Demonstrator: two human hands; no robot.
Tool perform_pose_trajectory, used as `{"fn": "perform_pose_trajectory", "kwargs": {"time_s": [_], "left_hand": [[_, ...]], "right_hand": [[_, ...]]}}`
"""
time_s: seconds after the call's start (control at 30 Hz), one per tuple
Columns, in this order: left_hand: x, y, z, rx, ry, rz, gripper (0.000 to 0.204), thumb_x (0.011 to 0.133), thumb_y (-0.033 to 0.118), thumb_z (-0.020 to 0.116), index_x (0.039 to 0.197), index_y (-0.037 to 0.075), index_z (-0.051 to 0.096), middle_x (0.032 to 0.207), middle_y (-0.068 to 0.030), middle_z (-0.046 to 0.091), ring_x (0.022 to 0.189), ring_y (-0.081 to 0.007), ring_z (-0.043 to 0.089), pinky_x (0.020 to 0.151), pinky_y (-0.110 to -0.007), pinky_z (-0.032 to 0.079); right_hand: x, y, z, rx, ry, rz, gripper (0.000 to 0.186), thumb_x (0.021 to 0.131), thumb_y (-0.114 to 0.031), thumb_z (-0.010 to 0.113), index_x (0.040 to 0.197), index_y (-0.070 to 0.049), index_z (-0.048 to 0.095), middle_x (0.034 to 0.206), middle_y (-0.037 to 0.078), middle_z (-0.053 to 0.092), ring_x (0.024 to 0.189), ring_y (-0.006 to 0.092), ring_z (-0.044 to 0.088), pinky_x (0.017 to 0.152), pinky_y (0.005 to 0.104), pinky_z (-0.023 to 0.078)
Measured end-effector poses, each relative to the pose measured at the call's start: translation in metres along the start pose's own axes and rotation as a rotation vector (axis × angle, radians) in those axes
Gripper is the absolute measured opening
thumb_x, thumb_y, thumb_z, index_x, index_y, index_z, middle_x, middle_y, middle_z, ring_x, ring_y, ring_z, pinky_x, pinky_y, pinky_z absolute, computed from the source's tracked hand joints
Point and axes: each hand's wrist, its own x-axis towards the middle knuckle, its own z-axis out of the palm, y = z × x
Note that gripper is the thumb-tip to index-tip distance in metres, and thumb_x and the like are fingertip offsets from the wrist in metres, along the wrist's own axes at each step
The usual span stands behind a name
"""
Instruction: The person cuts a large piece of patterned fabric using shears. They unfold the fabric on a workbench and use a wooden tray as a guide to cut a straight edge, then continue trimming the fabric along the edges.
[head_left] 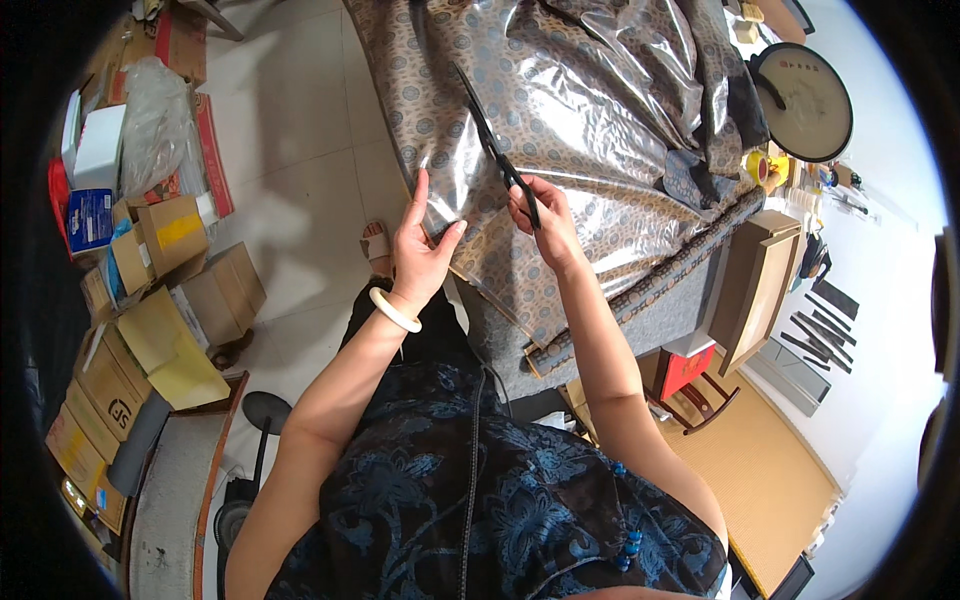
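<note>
A sheet of shiny brown fabric (590, 235) with a dark round pattern covers the table in front of me, its far part lying in loose folds. My right hand (553, 225) grips black scissors (484, 128) by the handles, with the blades pointing away and slightly left above the fabric. At the fabric's near left edge is my left hand (422, 255), its fingers stretched out and the thumb apart. It wears a pale bangle (394, 311). Whether the left fingertips press on the fabric is hard to tell.
A rolled length of the patterned material (640, 285) lies along the table's right side. Beyond it stand a long cardboard box (752, 290), yellow tape (757, 167) and a round dark-rimmed fan-shaped piece (803, 102). Cardboard boxes (222, 293) are piled on the left floor.
</note>
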Motion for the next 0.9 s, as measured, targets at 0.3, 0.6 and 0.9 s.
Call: {"fn": "perform_pose_trajectory", "kwargs": {"time_s": [0.3, 0.6, 0.9], "left_hand": [[-0.0010, -0.0102, -0.0047, 0.025, 0.015, 0.023, 0.086, 0.085, -0.010, 0.069, 0.158, 0.010, 0.028, 0.147, -0.0125, 0.045, 0.130, -0.0181, 0.049, 0.108, -0.029, 0.040], [-0.0033, -0.0030, -0.0040, -0.102, -0.013, -0.072, 0.084, 0.087, -0.010, 0.067, 0.158, 0.008, 0.026, 0.151, -0.0133, 0.042, 0.131, -0.0167, 0.048, 0.108, -0.029, 0.040], [-0.0023, -0.0079, -0.0059, 0.003, -0.009, -0.009, 0.084, 0.091, -0.009, 0.064, 0.160, 0.010, 0.020, 0.137, -0.0096, 0.057, 0.117, -0.0138, 0.058, 0.102, -0.027, 0.044]], "right_hand": [[0.0050, -0.0013, -0.0002, -0.046, 0.002, 0.006, 0.024, 0.094, -0.024, 0.071, 0.104, -0.003, 0.064, 0.068, -0.008, 0.049, 0.054, 0.0013, 0.039, 0.049, 0.0193, 0.025], [0.0027, -0.0045, 0.0026, -0.106, 0.031, 0.006, 0.021, 0.095, -0.024, 0.071, 0.103, -0.005, 0.065, 0.068, -0.008, 0.049, 0.053, 0.0005, 0.035, 0.048, 0.0194, 0.022], [0.0016, -0.0071, 0.0041, -0.128, 0.038, 0.018, 0.020, 0.094, -0.022, 0.071, 0.104, -0.005, 0.065, 0.070, -0.008, 0.052, 0.052, 0.0006, 0.036, 0.048, 0.0190, 0.023]]}}
